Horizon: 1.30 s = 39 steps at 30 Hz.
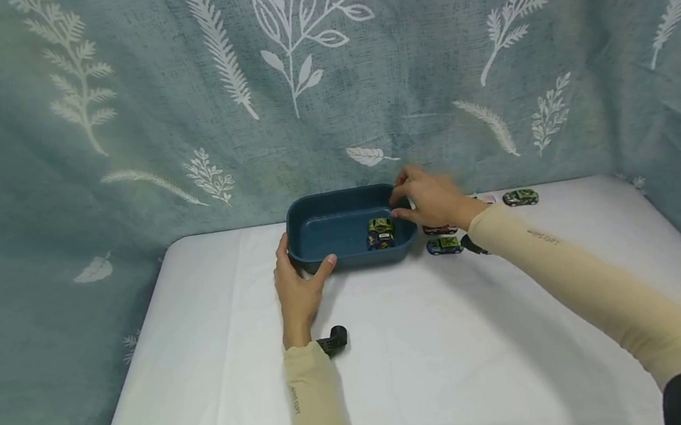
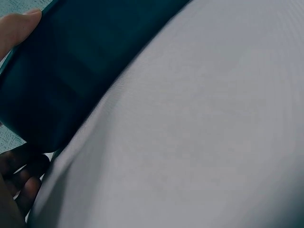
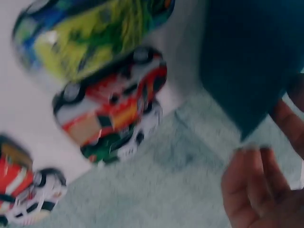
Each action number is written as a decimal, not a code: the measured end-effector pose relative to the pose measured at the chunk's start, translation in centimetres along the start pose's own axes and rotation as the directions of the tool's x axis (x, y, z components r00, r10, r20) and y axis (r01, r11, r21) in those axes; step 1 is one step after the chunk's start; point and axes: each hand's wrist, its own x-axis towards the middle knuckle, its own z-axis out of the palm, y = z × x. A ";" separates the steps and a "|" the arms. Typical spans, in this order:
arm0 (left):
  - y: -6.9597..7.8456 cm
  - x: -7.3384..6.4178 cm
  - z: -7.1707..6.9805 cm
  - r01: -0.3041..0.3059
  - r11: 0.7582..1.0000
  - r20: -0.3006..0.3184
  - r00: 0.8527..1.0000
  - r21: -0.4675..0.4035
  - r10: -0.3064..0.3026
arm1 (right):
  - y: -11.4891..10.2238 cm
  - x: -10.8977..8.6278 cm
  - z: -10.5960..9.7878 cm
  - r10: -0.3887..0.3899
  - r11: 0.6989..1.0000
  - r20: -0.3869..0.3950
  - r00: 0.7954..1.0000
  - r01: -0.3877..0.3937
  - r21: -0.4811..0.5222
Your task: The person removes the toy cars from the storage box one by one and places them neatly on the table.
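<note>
My left hand (image 1: 299,293) grips the left end of a dark blue rectangular bin (image 1: 347,262), its thumb (image 2: 21,28) over the front rim. Inside the bin, toward the right, lie a green toy car (image 1: 380,224) and a purple one (image 1: 381,241), side by side. Over the bin's right end hovers my right hand (image 1: 432,199), fingers loosely bent, nothing visible between them. In the right wrist view its fingers (image 3: 247,180) are close to the bin's corner. Just right of the bin stand a green-and-blue toy car (image 1: 445,246) and a red-and-white one (image 3: 111,102).
A camouflage-patterned toy car (image 1: 520,197) sits farther right near the table's back edge. Another toy car (image 1: 484,199) is partly hidden behind the right forearm. The white-covered table (image 1: 439,372) meets a green leaf-print curtain (image 1: 331,142) behind the bin.
</note>
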 end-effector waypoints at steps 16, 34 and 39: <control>0.5 0.4 -0.4 -0.002 1.000 0.004 1.000 0.011 0.002 | -1.4 1.1 2.8 0.025 0.999 -0.037 0.999 -0.024 0.035; 0.4 -0.2 -0.1 0.014 1.000 0.005 1.000 0.000 -0.014 | -1.9 0.8 3.2 0.133 0.989 0.068 0.989 -0.128 -0.076; 0.4 -0.3 0.0 0.020 1.000 0.002 1.000 -0.005 -0.020 | -2.4 0.8 3.3 0.154 0.983 0.066 0.986 -0.146 -0.113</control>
